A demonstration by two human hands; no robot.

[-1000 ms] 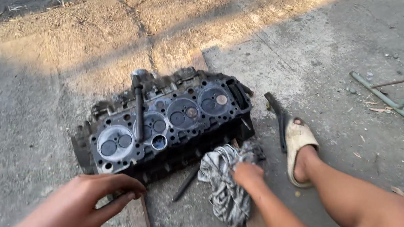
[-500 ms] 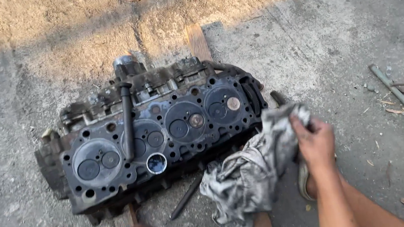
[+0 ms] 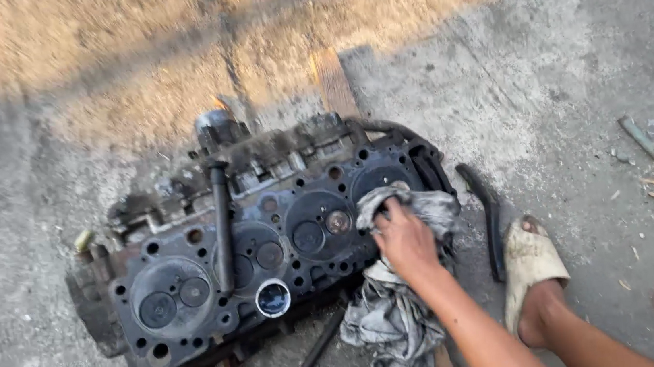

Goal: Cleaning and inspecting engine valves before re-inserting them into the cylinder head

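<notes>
Head view: we look down on a blackened cylinder head [image 3: 270, 254] lying flat on the concrete ground [image 3: 559, 78], its valve side turned up, with a wooden plank [image 3: 335, 85] showing beyond its far edge. The right hand [image 3: 404, 240] presses a grey, soiled rag [image 3: 393, 314] against the rightmost combustion chamber; we judge the step in hand to be wiping that chamber and the gasket face around it. The fingers [image 3: 384, 222] are curled and held close together, bunching the cloth under them, so that part of the rag lies between fingertips and metal while the rest trails off the near edge of the casting onto the ground. The left hand is out of frame, and we cannot tell its state. A dark rod-shaped tool [image 3: 221, 227] rests upright across the face between the two left chambers, and a small round metal cup [image 3: 273, 297] sits at the near edge, both well apart from the working hand. A thin dark bar [image 3: 321, 343] lies on the ground just beside the rag. A foot in a pale sandal [image 3: 531, 263] rests to the right. In our judgement, the next move calls for firm downward pressure and a sweep leftward across the neighbouring chambers, keeping loose cloth clear of the tool and cup.
</notes>
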